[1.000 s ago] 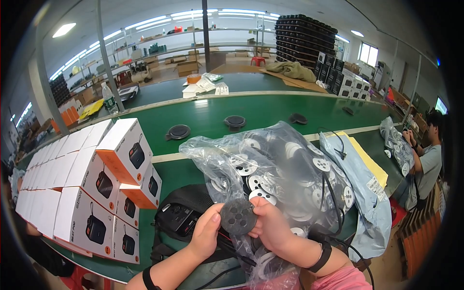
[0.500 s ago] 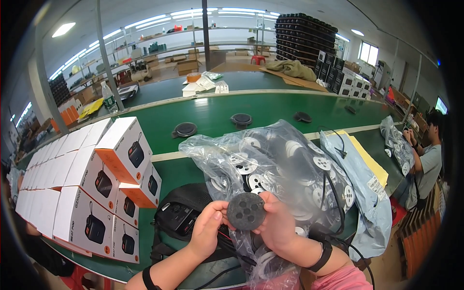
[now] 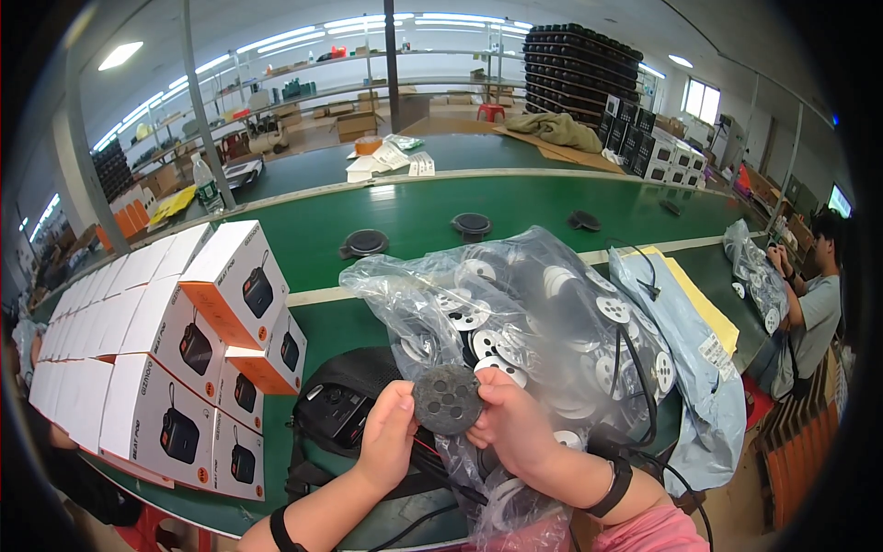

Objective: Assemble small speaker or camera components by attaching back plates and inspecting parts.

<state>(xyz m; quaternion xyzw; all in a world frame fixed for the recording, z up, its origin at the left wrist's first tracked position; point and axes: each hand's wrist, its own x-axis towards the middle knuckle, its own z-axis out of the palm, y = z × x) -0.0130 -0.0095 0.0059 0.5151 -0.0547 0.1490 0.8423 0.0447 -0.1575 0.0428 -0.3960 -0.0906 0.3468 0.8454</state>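
Black and round, a perforated disc (image 3: 447,399) sits pinched between the fingers of the left hand (image 3: 386,446) and right hand (image 3: 511,425), above a black device (image 3: 333,412), before a clear bag of discs (image 3: 524,317) on the green table (image 3: 405,221).

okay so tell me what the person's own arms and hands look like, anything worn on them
Both hands are bare, no gloves. The left hand has a thin black band round the wrist. The right hand has a wider black wristband, and further up that arm a pink sleeve shows at the lower edge. No rings or markings that I can make out.
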